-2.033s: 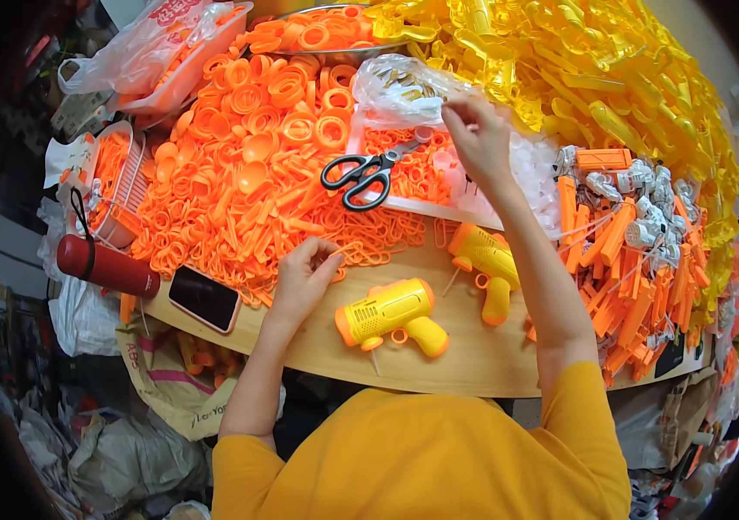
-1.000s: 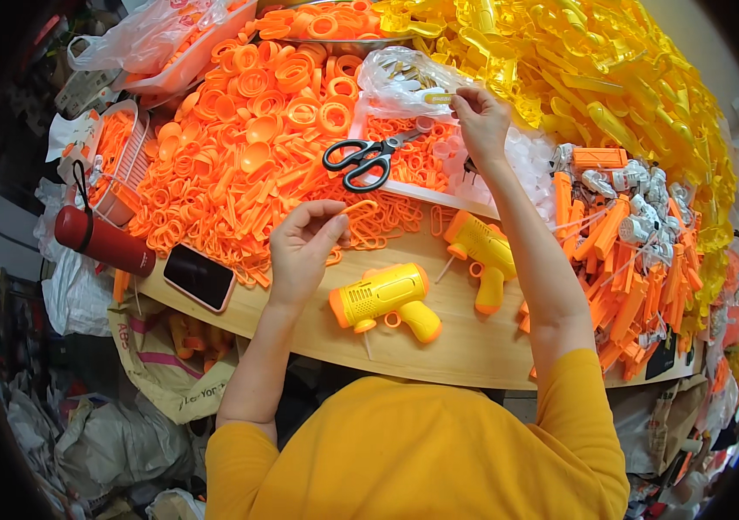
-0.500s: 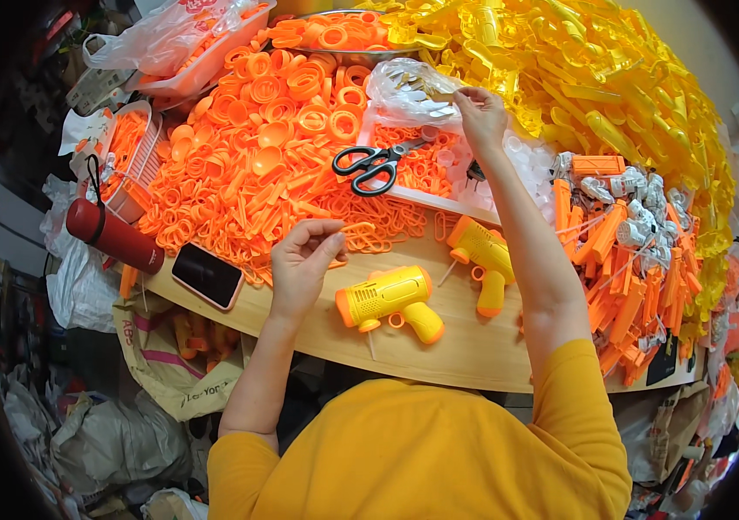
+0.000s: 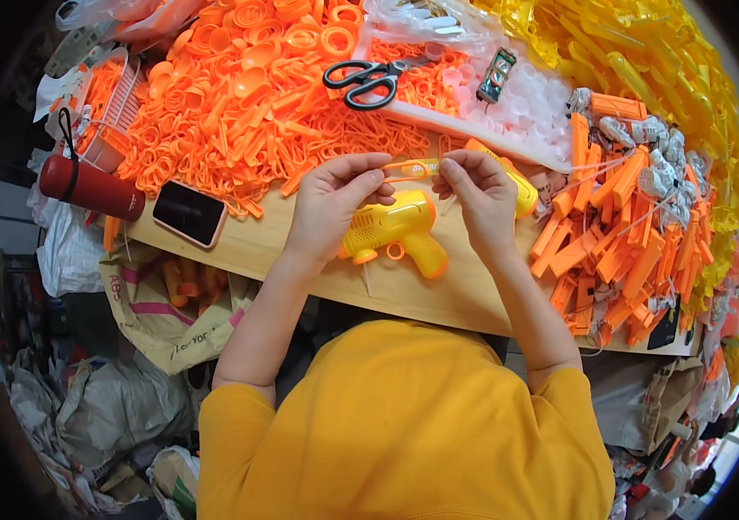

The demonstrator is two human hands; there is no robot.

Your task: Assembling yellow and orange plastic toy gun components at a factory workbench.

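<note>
Wooden table [image 4: 473,269], heaped orange parts [image 4: 239,113]
Left hand [image 4: 328,206] pinching orange loop [image 4: 398,164], right hand [image 4: 482,198] pinching yellow strip [image 4: 427,169]; phone [image 4: 189,214], flask [image 4: 92,187] left; yellow heap [image 4: 647,61] far right; bags [image 4: 123,416] near left.

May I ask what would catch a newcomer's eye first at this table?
Probably the heap of orange plastic parts at upper left, and the yellow plastic pile at upper right. At centre, the left hand holds an orange loop, the right hand a yellow strip, partly hiding a yellow toy gun.
</note>
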